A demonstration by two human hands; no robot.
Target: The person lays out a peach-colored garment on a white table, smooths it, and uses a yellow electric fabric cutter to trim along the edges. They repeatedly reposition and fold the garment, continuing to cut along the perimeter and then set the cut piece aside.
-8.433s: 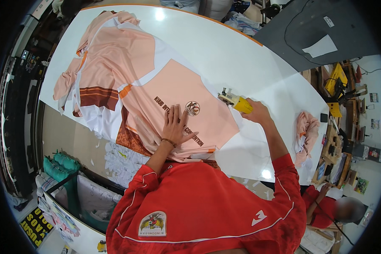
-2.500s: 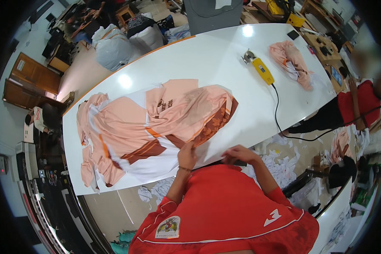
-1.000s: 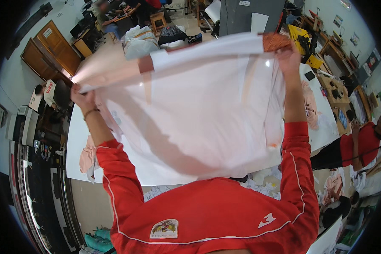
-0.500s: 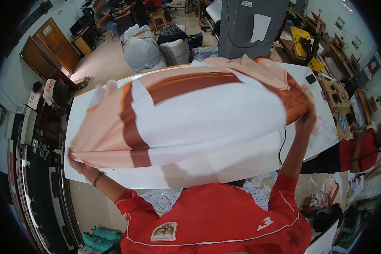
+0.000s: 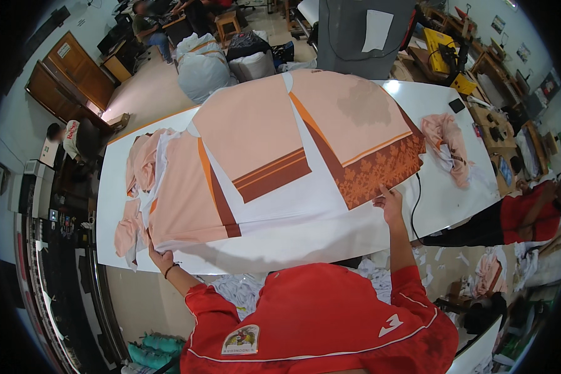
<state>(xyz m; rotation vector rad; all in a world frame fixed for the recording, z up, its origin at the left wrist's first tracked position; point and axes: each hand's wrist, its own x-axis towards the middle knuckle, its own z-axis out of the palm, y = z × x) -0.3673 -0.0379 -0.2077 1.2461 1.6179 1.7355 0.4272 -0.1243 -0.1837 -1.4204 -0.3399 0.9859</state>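
A wide sheet of printed fabric (image 5: 249, 134) lies spread over the white table (image 5: 305, 255). Peach panel shapes with orange stripes and brown bands show on its white ground, and the right one has a leaf-patterned brown hem. At the near left corner, my left hand (image 5: 161, 257) pinches the fabric's edge. My right hand (image 5: 389, 202) grips the edge beside the leaf-patterned hem, fingers partly hidden by the cloth. Crumpled peach cloth (image 5: 144, 165) is bunched left of the sheet, close to my left hand. Another peach bundle (image 5: 445, 146) rests beyond my right hand.
A black cable (image 5: 416, 212) hangs over the table's near edge at the right. A small black object (image 5: 457, 105) sits at the far right corner. Beyond the table stand stuffed white sacks (image 5: 202, 68) and a grey cabinet (image 5: 358, 43). A person in red (image 5: 530, 215) is at the right.
The billowing sheet has come down flatter on the table. Both my hands have moved inward and lower, still holding its near edge. The peach bundles on either side are now uncovered.
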